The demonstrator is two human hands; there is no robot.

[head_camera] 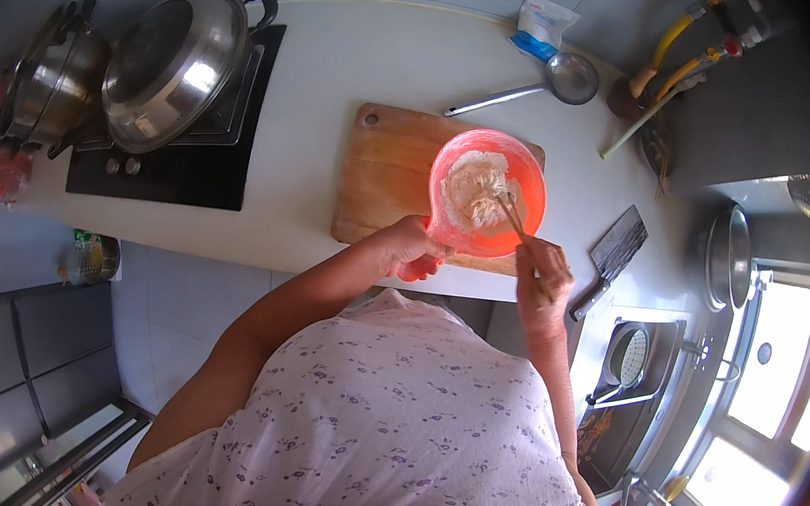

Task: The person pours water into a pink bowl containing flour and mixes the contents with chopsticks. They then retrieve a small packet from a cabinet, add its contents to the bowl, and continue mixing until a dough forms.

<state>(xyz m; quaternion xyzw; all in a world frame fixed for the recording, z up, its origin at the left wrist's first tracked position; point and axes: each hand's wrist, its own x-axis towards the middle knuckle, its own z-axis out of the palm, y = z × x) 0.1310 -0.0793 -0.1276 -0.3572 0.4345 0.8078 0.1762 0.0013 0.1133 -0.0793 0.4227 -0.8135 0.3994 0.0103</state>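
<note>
A red plastic bowl (pixel 536 193) with a handle stands over the right part of a wooden cutting board (pixel 384 176). My left hand (pixel 417 249) grips the bowl's handle at its near left side. Inside the bowl lies a pale, lumpy flour mixture (pixel 478 186), wetter and shaggy near its middle. My right hand (pixel 544 280) is closed around a pair of chopsticks (pixel 513 214), whose tips reach into the mixture. Whether the bowl rests fully on the board cannot be told.
Right of the board lies a cleaver (pixel 617 243), its handle towards me. Behind are a metal ladle (pixel 573 79) and a plastic packet (pixel 543 29). A lidded wok (pixel 171 73) sits on the black cooktop (pixel 226 180) at left. A sink (pixel 647 430) holding a strainer (pixel 631 355) is at right.
</note>
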